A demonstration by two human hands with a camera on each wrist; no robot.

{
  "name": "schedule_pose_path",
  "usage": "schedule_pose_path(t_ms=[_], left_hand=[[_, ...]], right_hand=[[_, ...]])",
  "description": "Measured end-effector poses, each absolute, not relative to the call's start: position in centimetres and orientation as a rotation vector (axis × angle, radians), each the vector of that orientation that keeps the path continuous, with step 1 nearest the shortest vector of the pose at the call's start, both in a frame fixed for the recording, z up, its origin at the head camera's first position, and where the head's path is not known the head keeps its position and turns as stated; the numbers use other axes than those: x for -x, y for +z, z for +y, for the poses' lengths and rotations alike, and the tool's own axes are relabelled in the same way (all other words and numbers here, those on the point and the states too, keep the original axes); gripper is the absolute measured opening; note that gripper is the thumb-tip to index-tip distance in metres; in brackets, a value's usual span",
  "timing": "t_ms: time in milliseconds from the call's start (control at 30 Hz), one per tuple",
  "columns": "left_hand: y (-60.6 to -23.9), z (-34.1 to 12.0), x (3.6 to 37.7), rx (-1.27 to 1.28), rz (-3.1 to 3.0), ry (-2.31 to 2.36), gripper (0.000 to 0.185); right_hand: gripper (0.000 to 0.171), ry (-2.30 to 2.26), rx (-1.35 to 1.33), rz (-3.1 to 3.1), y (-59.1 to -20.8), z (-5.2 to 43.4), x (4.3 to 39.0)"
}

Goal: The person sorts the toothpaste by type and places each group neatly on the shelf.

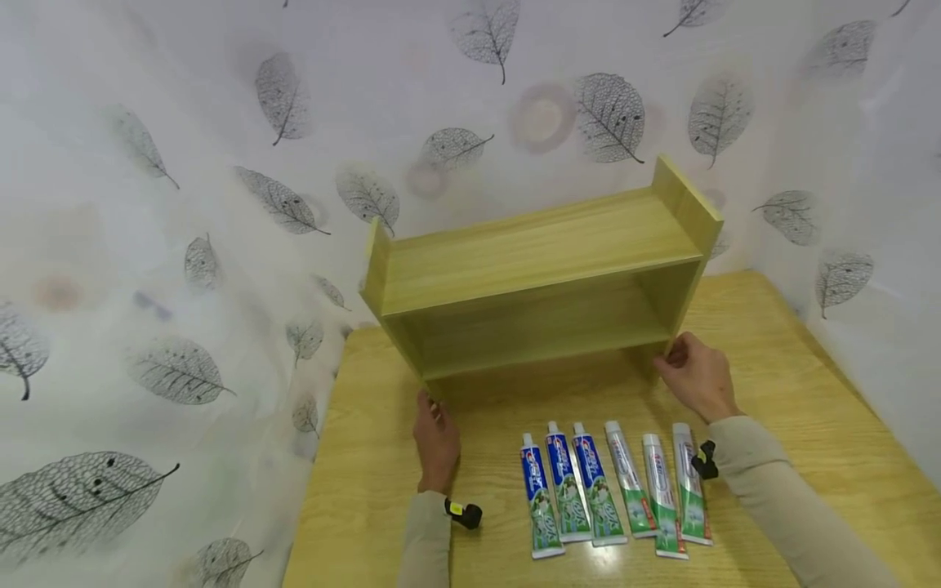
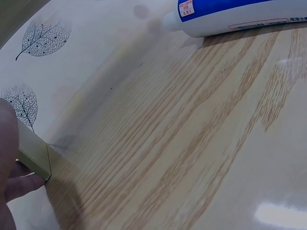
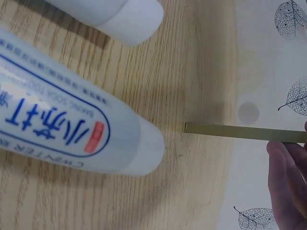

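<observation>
- i see the wooden shelf (image 1: 540,278) standing on the table (image 1: 809,457), tilted a little, its open front facing me and its back near the leaf-print backdrop (image 1: 184,204).
- left hand (image 1: 435,437) is at the shelf's lower left corner; the left wrist view shows fingers (image 2: 9,158) curled round the edge of the side panel, so i read it as gripping the shelf.
- right hand (image 1: 697,374) is at the lower right corner, fingers bent round the foot of the right panel; the right wrist view shows the panel edge (image 3: 244,132) just above the fingertips (image 3: 288,184).
- my judgement: one hand per bottom corner keeps the shelf square and steady while it is handled.
- six toothpaste tubes (image 1: 613,494) lie side by side on the table in front of the shelf, caps toward it, between the two forearms; three blue, three white and green. not touched by either hand.
- both shelf levels look bare from here; the rear of the lower level is in shadow.
- hard to tell: whether the shelf's feet rest flat or are lifted off the table.
- wrist views cut off most of each hand; the thumbs are not clear.
- tube lettering is too small in the head view to read.
</observation>
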State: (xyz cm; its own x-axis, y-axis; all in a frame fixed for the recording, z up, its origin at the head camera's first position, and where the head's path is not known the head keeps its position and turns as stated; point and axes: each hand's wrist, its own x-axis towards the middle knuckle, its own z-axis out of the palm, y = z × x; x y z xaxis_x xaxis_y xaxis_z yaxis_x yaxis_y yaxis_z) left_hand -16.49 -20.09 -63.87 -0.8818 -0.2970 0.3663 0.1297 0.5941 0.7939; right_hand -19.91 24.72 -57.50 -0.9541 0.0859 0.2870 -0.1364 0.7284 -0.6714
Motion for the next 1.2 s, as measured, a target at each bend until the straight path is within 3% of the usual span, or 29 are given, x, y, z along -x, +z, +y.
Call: schedule_pose_path(t_ms=[1200], left_hand=[[-64.08,-20.24,16.84,-0.121,-2.359,-1.247,0.036]], right_hand=[[0.019,1.048,0.008,-2.598,-57.60,24.25,19.83]])
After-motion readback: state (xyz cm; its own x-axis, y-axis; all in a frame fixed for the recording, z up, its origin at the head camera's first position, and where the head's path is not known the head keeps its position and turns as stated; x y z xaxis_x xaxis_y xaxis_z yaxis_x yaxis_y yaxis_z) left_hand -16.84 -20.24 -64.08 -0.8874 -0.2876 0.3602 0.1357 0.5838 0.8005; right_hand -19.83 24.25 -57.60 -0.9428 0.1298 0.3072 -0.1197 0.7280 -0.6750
